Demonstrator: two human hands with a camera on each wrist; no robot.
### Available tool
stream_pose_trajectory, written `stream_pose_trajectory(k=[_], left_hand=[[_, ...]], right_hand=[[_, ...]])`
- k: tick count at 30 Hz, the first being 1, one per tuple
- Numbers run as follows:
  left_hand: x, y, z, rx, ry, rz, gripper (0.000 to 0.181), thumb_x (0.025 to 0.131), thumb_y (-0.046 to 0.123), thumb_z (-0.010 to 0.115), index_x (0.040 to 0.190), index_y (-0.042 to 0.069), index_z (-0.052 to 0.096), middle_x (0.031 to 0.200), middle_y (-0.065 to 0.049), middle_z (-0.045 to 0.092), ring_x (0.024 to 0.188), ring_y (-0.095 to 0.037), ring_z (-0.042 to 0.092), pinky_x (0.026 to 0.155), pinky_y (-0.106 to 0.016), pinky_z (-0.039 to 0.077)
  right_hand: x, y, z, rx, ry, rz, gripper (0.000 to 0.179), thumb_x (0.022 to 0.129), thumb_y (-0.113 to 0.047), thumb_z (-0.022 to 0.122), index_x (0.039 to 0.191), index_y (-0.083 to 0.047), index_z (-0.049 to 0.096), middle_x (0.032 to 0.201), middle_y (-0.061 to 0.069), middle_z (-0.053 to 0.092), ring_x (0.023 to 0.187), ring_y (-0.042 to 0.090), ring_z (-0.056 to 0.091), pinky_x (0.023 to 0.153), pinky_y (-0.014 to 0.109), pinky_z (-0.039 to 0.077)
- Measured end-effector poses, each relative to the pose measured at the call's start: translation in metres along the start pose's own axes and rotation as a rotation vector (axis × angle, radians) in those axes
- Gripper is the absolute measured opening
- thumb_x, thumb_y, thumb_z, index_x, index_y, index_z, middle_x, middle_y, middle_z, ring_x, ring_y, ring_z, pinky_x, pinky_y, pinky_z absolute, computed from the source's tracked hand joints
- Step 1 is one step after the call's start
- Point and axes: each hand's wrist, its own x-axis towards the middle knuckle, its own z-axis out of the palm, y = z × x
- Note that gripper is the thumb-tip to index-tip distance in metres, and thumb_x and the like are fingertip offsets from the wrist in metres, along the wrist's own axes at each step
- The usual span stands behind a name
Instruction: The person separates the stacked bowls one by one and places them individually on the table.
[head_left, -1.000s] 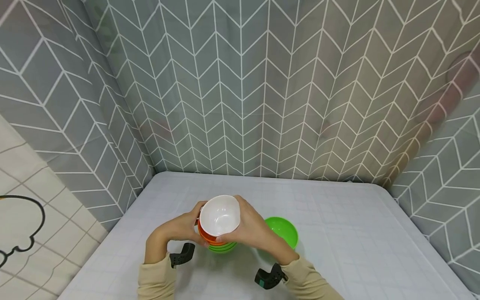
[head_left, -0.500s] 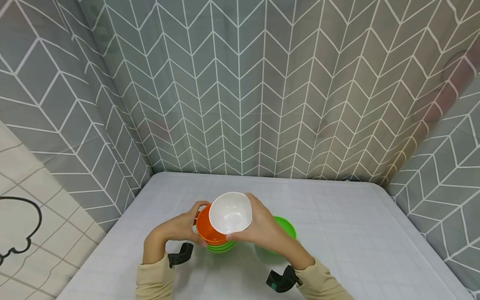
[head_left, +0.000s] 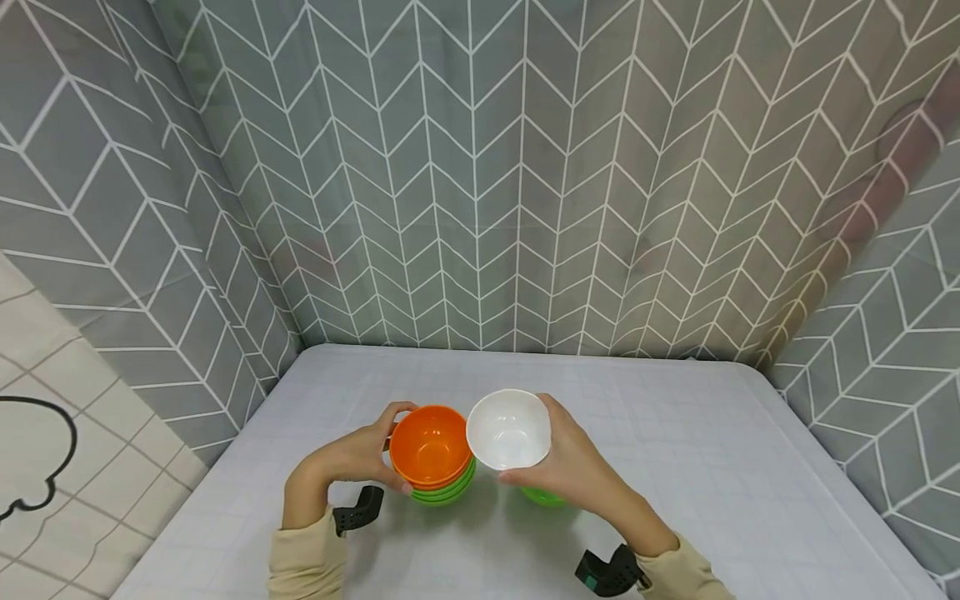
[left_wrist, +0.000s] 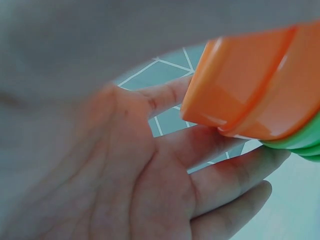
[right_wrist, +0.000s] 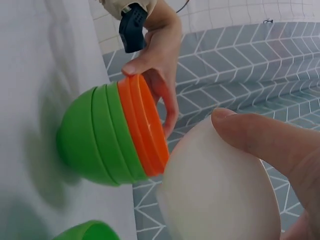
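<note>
Orange bowls (head_left: 429, 446) sit nested on top of a stack of green bowls (head_left: 448, 493), which stands on the table. My left hand (head_left: 358, 454) grips the orange bowls from the left side, thumb near and fingers on the far side. The right hand (head_left: 573, 458) holds a white bowl (head_left: 510, 429) by its right side, just right of the stack. From the right wrist, the white bowl's (right_wrist: 220, 185) outer wall shows under the thumb, overlapping the orange rim. A separate green bowl (head_left: 543, 497) lies mostly hidden under the white bowl and right hand.
The table (head_left: 697, 467) has a white cloth and reaches back to a grey patterned curtain (head_left: 480, 208). More curtain hangs at both sides. Tile-patterned cloth (head_left: 97, 417) lies left of the table.
My right hand has lifted the white bowl off the orange ones and carried it to the right, uncovering their inside. The left hand has stayed on the stack.
</note>
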Motion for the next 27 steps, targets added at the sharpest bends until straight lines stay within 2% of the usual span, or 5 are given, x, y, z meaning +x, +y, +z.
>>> stream_pose_trajectory(k=[6,11,19,27], left_hand=[[-0.001,0.0,-0.001,0.007,0.002,-0.003,0.103,0.066,0.023,0.089,0.143,0.016,0.021,0.132,-0.017,0.052,0.119,-0.036,0.051,0.097,-0.06,0.039],[0.0,0.0,-0.001,0.007,0.002,-0.008,0.103,0.066,0.023,0.089,0.143,0.016,0.021,0.134,-0.019,0.051,0.12,-0.037,0.05,0.097,-0.061,0.039],[0.001,0.0,0.0,0.019,0.003,-0.025,0.103,0.066,0.024,0.089,0.143,0.016,0.022,0.134,-0.02,0.051,0.119,-0.036,0.051,0.097,-0.061,0.038],[0.0,0.0,0.0,-0.001,-0.005,-0.003,0.102,0.066,0.022,0.089,0.142,0.016,0.022,0.134,-0.018,0.051,0.122,-0.038,0.049,0.098,-0.06,0.038]], right_hand=[[-0.007,0.015,-0.005,-0.037,0.02,0.02,0.098,0.051,-0.03,0.096,0.132,-0.007,0.046,0.119,0.006,0.056,0.103,0.023,0.057,0.082,0.042,0.051],[-0.015,0.027,-0.01,-0.044,0.033,0.068,0.098,0.051,-0.031,0.096,0.132,-0.008,0.046,0.118,0.006,0.056,0.103,0.022,0.057,0.082,0.04,0.05],[-0.027,0.044,-0.031,-0.09,0.076,0.108,0.098,0.056,-0.037,0.093,0.134,-0.005,0.043,0.124,0.013,0.054,0.108,0.029,0.057,0.084,0.047,0.05],[-0.037,0.056,-0.05,-0.149,0.114,0.156,0.103,0.061,-0.036,0.091,0.139,0.001,0.035,0.13,0.022,0.05,0.113,0.036,0.054,0.087,0.052,0.048]])
